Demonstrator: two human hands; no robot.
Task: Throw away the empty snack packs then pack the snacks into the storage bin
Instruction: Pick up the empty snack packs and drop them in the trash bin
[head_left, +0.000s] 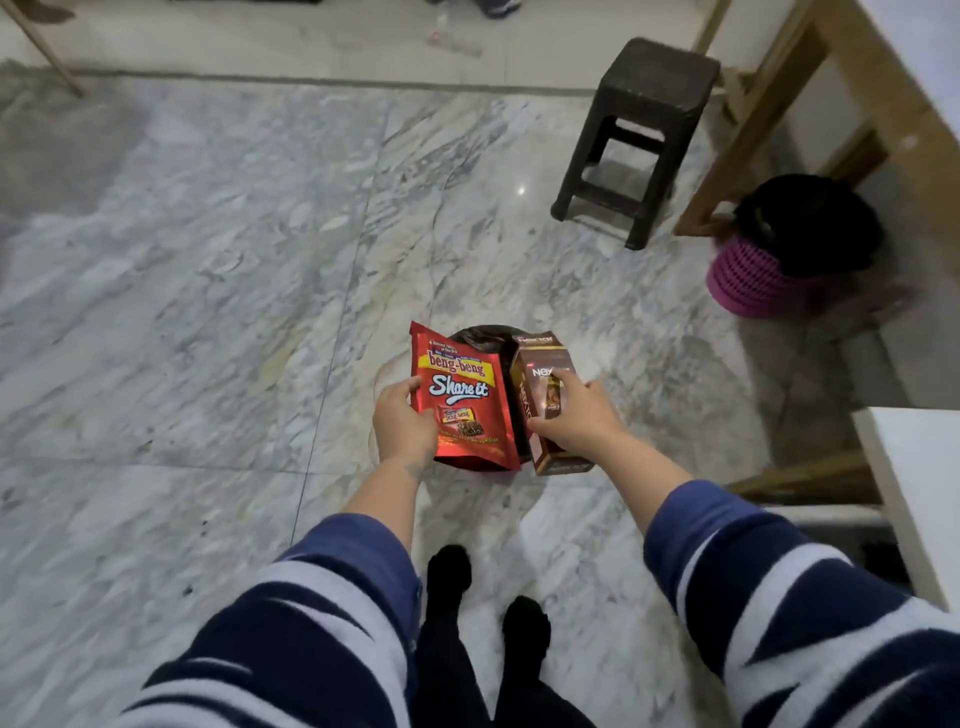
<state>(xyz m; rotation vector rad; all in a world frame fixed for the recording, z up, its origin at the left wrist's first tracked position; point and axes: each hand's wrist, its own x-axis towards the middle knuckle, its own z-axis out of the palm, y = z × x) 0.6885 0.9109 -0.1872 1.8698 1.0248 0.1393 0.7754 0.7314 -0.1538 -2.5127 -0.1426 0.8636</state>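
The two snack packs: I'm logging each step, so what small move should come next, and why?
Probably let go of both. The left hand holds the red pouch and the right hand the brown box directly above the dark-lined bin, so they should drop in.

light: dim, even | glare: floor (521, 190) | edges: blurred, wide-angle bent

1 red foil snack pouch (465, 402), 1 brown cardboard snack box (540, 395). 1 black-lined bin (480, 335), 1 dark plastic stool (639, 140). 1 pink woven basket (748, 286).
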